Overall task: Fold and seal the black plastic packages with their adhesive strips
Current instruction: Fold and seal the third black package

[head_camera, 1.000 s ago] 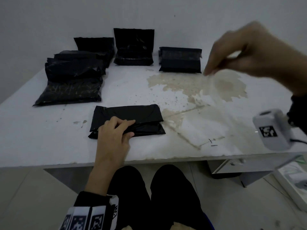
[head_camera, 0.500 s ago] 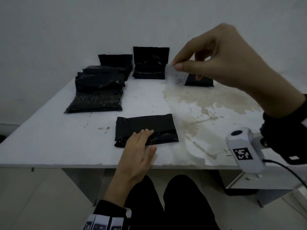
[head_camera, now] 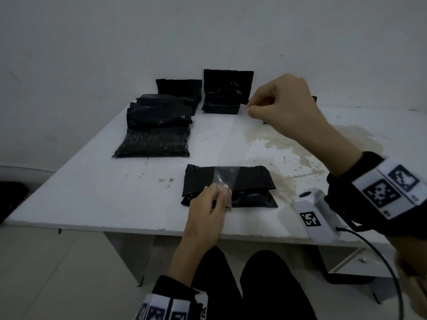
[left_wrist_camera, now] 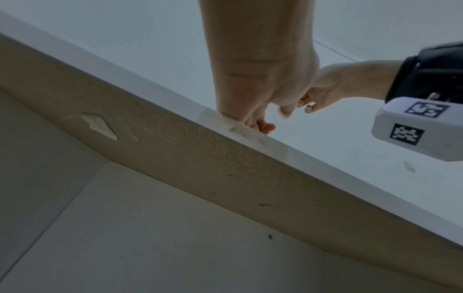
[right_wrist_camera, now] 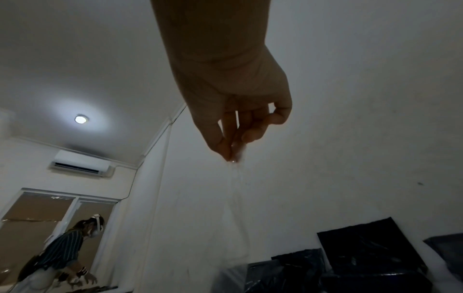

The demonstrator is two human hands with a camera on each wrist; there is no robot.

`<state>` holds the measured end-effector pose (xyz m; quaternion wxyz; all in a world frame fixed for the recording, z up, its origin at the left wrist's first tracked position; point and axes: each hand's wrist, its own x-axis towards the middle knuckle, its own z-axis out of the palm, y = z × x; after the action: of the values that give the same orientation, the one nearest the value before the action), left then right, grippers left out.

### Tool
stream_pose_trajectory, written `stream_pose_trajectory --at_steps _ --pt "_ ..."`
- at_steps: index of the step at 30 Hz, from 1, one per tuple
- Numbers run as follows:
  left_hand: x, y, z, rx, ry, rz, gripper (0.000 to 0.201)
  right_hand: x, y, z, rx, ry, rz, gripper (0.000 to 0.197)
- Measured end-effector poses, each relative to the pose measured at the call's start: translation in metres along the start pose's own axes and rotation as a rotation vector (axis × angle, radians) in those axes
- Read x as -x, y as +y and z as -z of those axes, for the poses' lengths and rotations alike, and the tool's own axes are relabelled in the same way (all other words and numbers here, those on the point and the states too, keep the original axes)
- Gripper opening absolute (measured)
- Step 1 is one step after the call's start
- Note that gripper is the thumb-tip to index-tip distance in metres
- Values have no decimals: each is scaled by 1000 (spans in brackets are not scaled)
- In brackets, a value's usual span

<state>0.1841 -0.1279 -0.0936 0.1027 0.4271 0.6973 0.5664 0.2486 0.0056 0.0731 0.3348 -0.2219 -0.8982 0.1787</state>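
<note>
Nearest you, your left hand (head_camera: pixel 205 211) rests at the table's (head_camera: pixel 92 195) front edge. Its fingers are bent, and fingertips and thumb pinch the near end of a clear strip (head_camera: pixel 225 179) against the folded package (head_camera: pixel 249 181). That package lies flat near the front edge, just right of the table's middle, its top flap folded down toward you. The strip runs from your left fingertips up across the flap and away, rising off the table toward your right hand (head_camera: pixel 284 105). The white wrist camera (head_camera: pixel 316 218) hangs below your right forearm, over the table's front right part.

Your right hand is raised above the table's far half, its fingers curled, thumb and forefinger pinching the strip's far end; the right wrist view shows the strip (right_wrist_camera: pixel 238 190) hanging stretched from that pinch.

Beyond lies a brownish stain (head_camera: pixel 288 144) on the right of the tabletop. At the far left sits a pile of packages (head_camera: pixel 157 130), and further back one package (head_camera: pixel 227 91) leans upright against the wall (head_camera: pixel 115 42).
</note>
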Motion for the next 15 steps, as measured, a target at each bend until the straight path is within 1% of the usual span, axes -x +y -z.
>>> stream_pose_trajectory --at_steps 1,3,5,8,10,12,14,15 --pt "-1 -1 -1 8 21 24 37 0 1 3 -6 13 -11 12" --pt "-6 -2 3 64 44 90 34 3 6 11 -9 46 -47 11" --pt "-13 -1 8 120 44 110 39 8 15 16 54 86 -94 11" --pt "-20 8 14 97 -30 144 52 24 31 17 186 97 -194 12" --pt "-27 10 19 103 -78 237 46 43 42 15 258 91 -274 9" --pt "-31 12 24 123 -126 328 33 64 49 14 315 150 -351 5" --pt "-31 15 27 113 -158 396 21 82 52 11 193 230 -382 9" --pt "-30 18 27 98 -177 413 26 89 53 7 79 249 -410 12"
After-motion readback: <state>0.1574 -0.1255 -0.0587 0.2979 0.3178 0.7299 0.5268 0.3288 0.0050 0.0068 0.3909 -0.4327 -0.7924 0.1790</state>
